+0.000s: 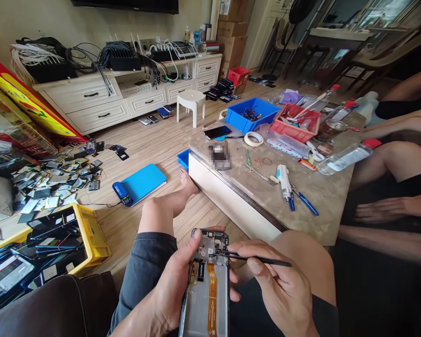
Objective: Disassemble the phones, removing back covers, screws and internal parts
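Note:
In my left hand (pixel 177 276) lies an opened phone (pixel 201 299), back cover off, its top end pointing away from me. The thumb presses on its upper left edge and fingertips wrap round the right side. Inside it an orange flex cable (pixel 212 295) runs lengthwise, with a small circuit board (pixel 220 239) at the top. My right hand (pixel 284 285) pinches black tweezers (pixel 263 260) between thumb and fingers. Their tips reach the board area near the phone's upper right; whether they grip a part is too small to tell.
To the right, a low table (pixel 238 187) bears pliers (pixel 304 201), a tape roll (pixel 253 139), a blue bin (pixel 252 114), a red basket (pixel 296 122) and bottles. A yellow crate (pixel 91 234) of phones stands left, near scattered parts (pixel 61 182). Another person's hand (pixel 382 210) is at right.

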A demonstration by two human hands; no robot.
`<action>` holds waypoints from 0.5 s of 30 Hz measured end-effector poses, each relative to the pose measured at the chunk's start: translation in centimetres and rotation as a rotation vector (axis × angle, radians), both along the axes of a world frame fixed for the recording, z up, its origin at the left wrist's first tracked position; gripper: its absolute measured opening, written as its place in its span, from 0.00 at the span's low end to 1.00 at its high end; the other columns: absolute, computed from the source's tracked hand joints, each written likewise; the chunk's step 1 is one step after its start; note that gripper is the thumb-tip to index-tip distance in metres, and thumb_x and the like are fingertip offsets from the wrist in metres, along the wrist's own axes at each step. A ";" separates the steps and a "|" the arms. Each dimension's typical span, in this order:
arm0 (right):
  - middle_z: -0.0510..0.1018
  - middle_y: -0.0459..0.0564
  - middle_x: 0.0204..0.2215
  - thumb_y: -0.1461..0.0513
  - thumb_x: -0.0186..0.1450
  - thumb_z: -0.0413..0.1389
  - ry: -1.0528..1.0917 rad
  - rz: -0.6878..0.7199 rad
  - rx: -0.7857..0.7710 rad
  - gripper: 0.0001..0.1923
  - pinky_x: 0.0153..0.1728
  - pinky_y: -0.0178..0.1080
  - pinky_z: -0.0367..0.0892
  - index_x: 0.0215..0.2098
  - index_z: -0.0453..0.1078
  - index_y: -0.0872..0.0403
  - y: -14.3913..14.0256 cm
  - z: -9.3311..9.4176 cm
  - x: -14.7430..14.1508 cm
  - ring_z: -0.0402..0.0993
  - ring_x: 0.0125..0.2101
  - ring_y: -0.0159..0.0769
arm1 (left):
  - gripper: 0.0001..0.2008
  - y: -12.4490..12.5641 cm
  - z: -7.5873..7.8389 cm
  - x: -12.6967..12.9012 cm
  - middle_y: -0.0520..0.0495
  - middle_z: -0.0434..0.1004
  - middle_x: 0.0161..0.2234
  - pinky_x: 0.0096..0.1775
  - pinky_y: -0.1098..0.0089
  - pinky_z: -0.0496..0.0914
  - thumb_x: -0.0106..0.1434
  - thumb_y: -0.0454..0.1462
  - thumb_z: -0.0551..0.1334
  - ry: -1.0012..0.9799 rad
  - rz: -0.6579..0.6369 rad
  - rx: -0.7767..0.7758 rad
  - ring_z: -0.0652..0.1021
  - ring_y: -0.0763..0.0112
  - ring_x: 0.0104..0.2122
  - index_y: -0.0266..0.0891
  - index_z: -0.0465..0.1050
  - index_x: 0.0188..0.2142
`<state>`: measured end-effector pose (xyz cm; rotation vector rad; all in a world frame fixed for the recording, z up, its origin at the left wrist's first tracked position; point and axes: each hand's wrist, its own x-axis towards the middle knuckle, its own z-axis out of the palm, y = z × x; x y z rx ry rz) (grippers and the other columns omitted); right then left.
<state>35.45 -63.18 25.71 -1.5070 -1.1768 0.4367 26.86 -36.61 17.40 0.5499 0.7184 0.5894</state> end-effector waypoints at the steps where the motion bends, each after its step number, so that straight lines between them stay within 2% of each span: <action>1: 0.84 0.43 0.43 0.61 0.75 0.54 -0.001 -0.001 0.004 0.11 0.46 0.31 0.75 0.49 0.77 0.42 -0.1 -0.1 0.0 0.81 0.44 0.32 | 0.33 0.0 0.3 0.1 0.52 0.77 0.58 0.36 0.63 0.81 0.58 0.36 0.70 0.004 -0.013 0.011 0.74 0.47 0.61 0.58 0.69 0.63; 5: 0.84 0.45 0.43 0.62 0.74 0.55 0.013 -0.006 0.025 0.10 0.46 0.32 0.75 0.48 0.77 0.43 -0.1 -0.1 0.2 0.81 0.45 0.33 | 0.30 0.0 2.0 0.9 0.48 0.79 0.56 0.36 0.58 0.81 0.56 0.40 0.73 0.024 -0.048 0.067 0.77 0.42 0.57 0.54 0.73 0.59; 8: 0.84 0.45 0.42 0.62 0.74 0.55 0.059 -0.010 0.045 0.10 0.46 0.33 0.76 0.48 0.78 0.44 -0.1 0.0 0.1 0.81 0.44 0.34 | 0.24 -1.5 3.8 0.4 0.50 0.80 0.53 0.38 0.59 0.81 0.59 0.44 0.72 0.071 -0.087 0.152 0.78 0.44 0.56 0.52 0.77 0.55; 10: 0.84 0.46 0.41 0.61 0.73 0.56 0.109 -0.014 0.051 0.09 0.46 0.34 0.76 0.47 0.78 0.44 -0.2 -0.1 0.1 0.81 0.43 0.35 | 0.22 -4.2 5.2 -1.1 0.50 0.82 0.49 0.39 0.59 0.80 0.60 0.47 0.71 0.141 -0.178 0.263 0.80 0.46 0.54 0.51 0.78 0.54; 12: 0.84 0.47 0.39 0.61 0.74 0.56 0.178 -0.029 0.051 0.09 0.45 0.34 0.76 0.46 0.78 0.46 -0.4 -0.4 0.1 0.81 0.42 0.36 | 0.25 -8.0 6.4 -3.3 0.46 0.84 0.44 0.40 0.58 0.80 0.58 0.48 0.73 0.170 -0.257 0.331 0.83 0.47 0.48 0.46 0.79 0.54; 14: 0.83 0.49 0.38 0.59 0.74 0.55 0.263 -0.070 0.066 0.09 0.45 0.36 0.76 0.45 0.78 0.47 -0.6 -0.9 0.1 0.80 0.41 0.37 | 0.27 -11.7 7.3 -5.5 0.41 0.85 0.43 0.40 0.59 0.80 0.56 0.48 0.74 0.177 -0.331 0.373 0.84 0.52 0.40 0.40 0.80 0.52; 15: 0.82 0.49 0.37 0.59 0.75 0.54 0.306 -0.092 0.080 0.10 0.45 0.38 0.76 0.44 0.78 0.48 -0.7 -1.1 0.1 0.80 0.41 0.38 | 0.25 -13.2 7.6 -6.4 0.41 0.84 0.45 0.43 0.61 0.79 0.59 0.48 0.72 0.187 -0.362 0.428 0.84 0.55 0.41 0.40 0.79 0.53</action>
